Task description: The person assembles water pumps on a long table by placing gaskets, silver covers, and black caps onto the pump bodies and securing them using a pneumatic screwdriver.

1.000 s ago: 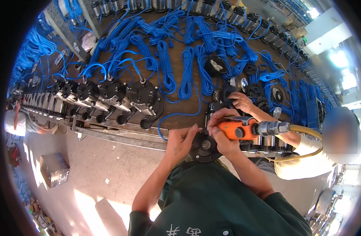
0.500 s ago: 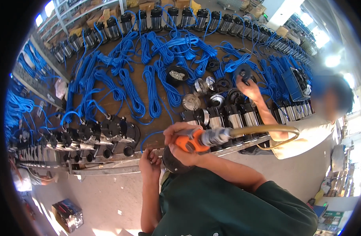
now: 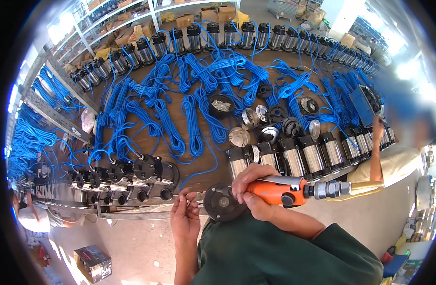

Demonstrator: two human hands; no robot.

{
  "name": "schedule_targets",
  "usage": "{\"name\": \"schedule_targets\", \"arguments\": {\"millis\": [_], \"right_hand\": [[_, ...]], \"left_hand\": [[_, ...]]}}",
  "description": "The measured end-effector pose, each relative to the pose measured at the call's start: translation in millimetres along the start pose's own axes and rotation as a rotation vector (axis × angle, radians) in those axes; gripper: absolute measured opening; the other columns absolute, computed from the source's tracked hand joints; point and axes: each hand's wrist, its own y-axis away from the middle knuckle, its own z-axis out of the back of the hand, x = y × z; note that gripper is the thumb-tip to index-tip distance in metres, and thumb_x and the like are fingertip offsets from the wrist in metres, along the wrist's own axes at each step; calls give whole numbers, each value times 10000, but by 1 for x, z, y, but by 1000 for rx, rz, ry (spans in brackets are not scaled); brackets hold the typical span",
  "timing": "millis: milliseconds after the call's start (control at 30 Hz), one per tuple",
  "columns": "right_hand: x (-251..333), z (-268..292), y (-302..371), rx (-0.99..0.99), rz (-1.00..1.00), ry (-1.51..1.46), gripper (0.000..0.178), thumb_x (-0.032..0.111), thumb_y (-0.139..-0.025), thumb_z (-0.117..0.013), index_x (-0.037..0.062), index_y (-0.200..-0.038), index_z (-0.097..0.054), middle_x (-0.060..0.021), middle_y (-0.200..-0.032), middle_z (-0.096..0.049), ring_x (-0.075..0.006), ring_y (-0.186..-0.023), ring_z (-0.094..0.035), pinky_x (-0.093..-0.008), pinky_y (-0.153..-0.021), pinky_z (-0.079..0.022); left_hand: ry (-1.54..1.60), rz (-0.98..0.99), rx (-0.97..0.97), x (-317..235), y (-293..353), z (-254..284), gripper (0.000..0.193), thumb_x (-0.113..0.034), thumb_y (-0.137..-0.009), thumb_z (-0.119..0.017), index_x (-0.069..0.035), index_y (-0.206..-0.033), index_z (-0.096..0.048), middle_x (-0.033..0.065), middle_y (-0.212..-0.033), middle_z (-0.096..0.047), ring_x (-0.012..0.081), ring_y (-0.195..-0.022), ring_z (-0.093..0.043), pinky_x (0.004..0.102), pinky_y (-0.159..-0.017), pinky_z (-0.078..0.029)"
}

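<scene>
One orange pneumatic screwdriver (image 3: 275, 190), one yellow air hose (image 3: 365, 188) and one black round cover (image 3: 221, 203). Two hands of the wearer: left hand (image 3: 184, 219), right hand (image 3: 252, 192). One black bowl (image 3: 222, 105) of small parts. Roughly seven steel pump bodies (image 3: 313, 159) in the near row; the coils of blue cable (image 3: 194, 123) overlap too much to count

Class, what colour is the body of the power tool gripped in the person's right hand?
Orange, with a metal fitting and yellowish hose at its rear: the power tool in the right hand, head view.
</scene>
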Motion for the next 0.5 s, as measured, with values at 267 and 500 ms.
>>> {"name": "schedule_targets", "arguments": {"millis": [267,500], "right_hand": [[-1,-13,-1,-115,14,-96,322,164,-832,-669,57,-1061,-468,-47,-873,-495,-119,-603,-488,-292,-624,-439],[8,-14,-1,-161,-10,-166,296,66,-800,-583,56,-1064,-450,-90,-863,-516,-136,-575,-497,-334,-666,-465]], "left_hand": [[-156,29,43,6,7,-36,288,-88,-983,-505,61,-1229,-527,211,-1113,-644,257,-924,-668,311,-772,-556],[-111,193,61,21,16,-44,265,-250,-985,-562,-7,-1088,-586,131,-875,-696,174,-667,-672,257,-524,-511]]}}
